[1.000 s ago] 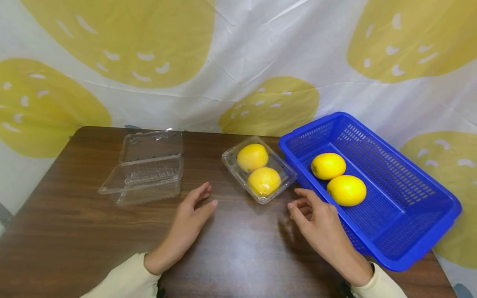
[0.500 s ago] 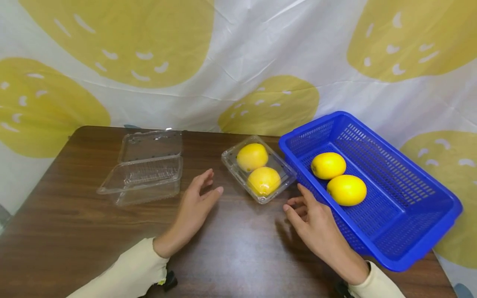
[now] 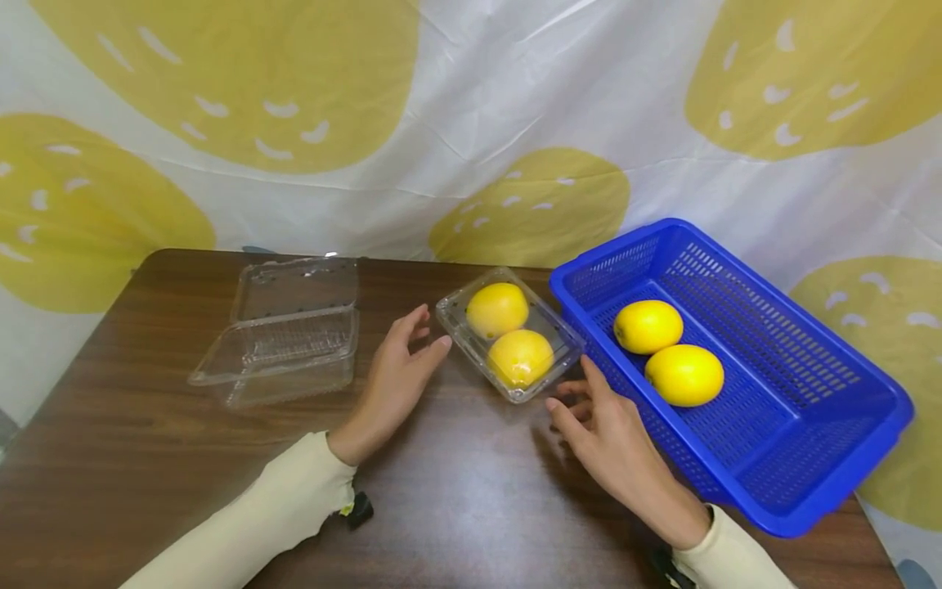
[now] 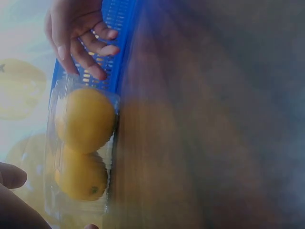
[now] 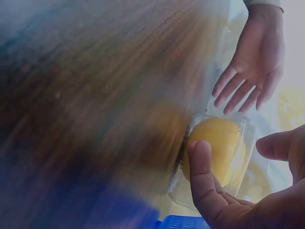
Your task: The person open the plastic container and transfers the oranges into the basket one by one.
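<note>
A lidded clear plastic clamshell box [image 3: 478, 353] lies on the table between my hands. Two yellow lemons [image 3: 521, 358] show through its lid. My left hand [image 3: 393, 376] is just off the box's left corner, fingers loosely extended and thumb apart, holding nothing. Near the box's right corner is my right hand [image 3: 611, 442], its forefinger stretched toward the box and its other fingers loosely bent. Whether that fingertip touches the plastic I cannot tell. In the right wrist view, the right fingers [image 5: 202, 176] cover part of the boxed lemons [image 5: 219, 138].
A blue perforated basket [image 3: 751, 417] stands at the right with two lemons [image 3: 684, 375] in it, close against the clamshell. At the back left is a second clear clamshell [image 3: 294, 335] with its lid raised. A lemon-print cloth [image 3: 368, 221] hangs behind the table.
My left hand has moved forward and right, up to the box's left corner. My right hand has shifted slightly left and forward toward the box. The box and the lemons have stayed put.
</note>
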